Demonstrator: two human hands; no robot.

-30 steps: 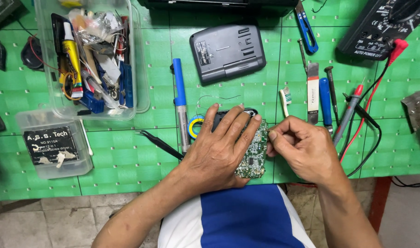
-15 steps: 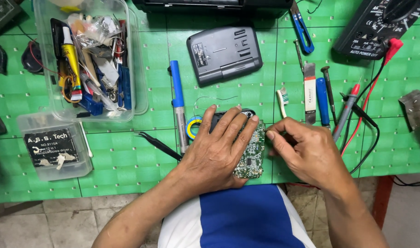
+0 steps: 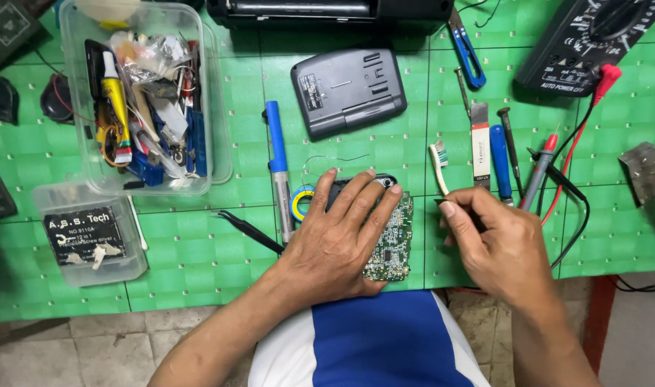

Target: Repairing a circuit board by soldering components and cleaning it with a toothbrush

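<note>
Head view, looking down on a green tiled mat [image 3: 198,251] at the table's near edge. The left hand [image 3: 338,240] is laid flat, palm down, fingers spread and pointing up and to the right, pressed onto a green printed circuit board [image 3: 392,244] and a dark device casing [image 3: 363,183] under the fingertips; nothing is gripped, the hand is open and bearing down. The board lies near the front edge of the mat, directly ahead of the torso, its right half exposed beside the thumb. The right hand [image 3: 495,240] is held just right of the board, fingers curled inward, with thumb and forefinger pinched on a thin dark tool [image 3: 442,203] whose tip is directed toward the board's upper right corner; the rest of the tool is hidden in the fist. Between the two hands only a narrow gap of mat is left. To the left, black tweezers [image 3: 248,231] and a blue-handled soldering pen [image 3: 278,168] are lying close to the left wrist, with a roll of yellow-and-blue tape [image 3: 301,203] touching the pen. Behind the right hand, a white toothbrush [image 3: 437,166], a blue-handled screwdriver [image 3: 500,161] and red and black probe leads [image 3: 549,168] crowd the mat. Open mat is seen between the board and a dark grey battery pack [image 3: 347,91]. A clear plastic tub of parts [image 3: 220,150] is standing well apart at far left.
</note>
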